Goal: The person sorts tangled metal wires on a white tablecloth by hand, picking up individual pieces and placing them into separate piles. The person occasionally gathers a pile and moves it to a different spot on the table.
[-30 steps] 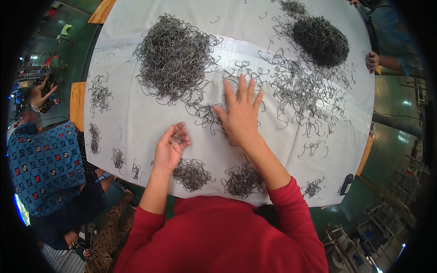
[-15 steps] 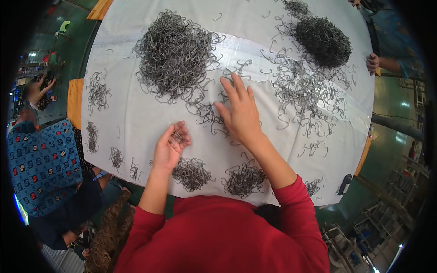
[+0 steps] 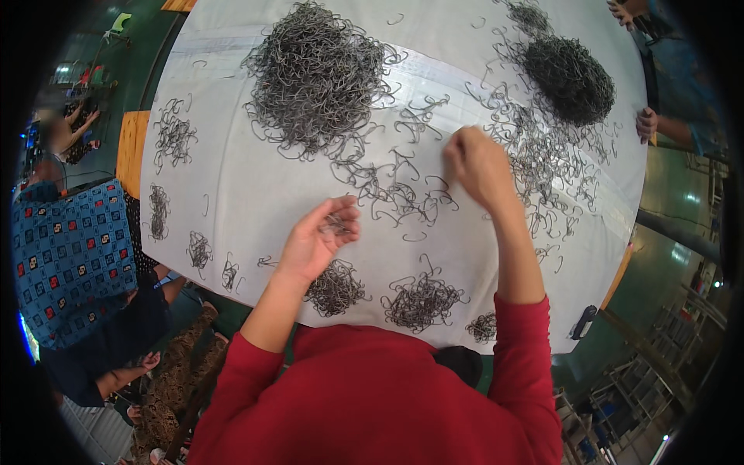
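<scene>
Dark grey bent wire hooks lie in heaps and loose scatters on a white-covered table. My left hand (image 3: 319, 236) is palm up, its fingers curled round a few wire hooks (image 3: 335, 225). To its right and farther off, my right hand (image 3: 482, 167) hovers at or just above the cover with fingers drawn together; whatever they may hold is hidden. Between the hands are scattered wire hooks (image 3: 399, 194). The big heap of wire hooks (image 3: 314, 81) rises beyond my left hand. A wide scatter of wire hooks (image 3: 546, 159) spreads right of my right hand.
Small hook piles (image 3: 422, 302) line the table's near edge, with others along the left side. A denser heap (image 3: 570, 81) is at the far right. A black object (image 3: 583, 322) lies at the near right corner. Another person's hand (image 3: 646, 124) rests on the right edge.
My right hand has moved right, and its spread fingers have drawn together. My left hand has shifted right and slightly farther off, still holding hooks. The view has shifted a little.
</scene>
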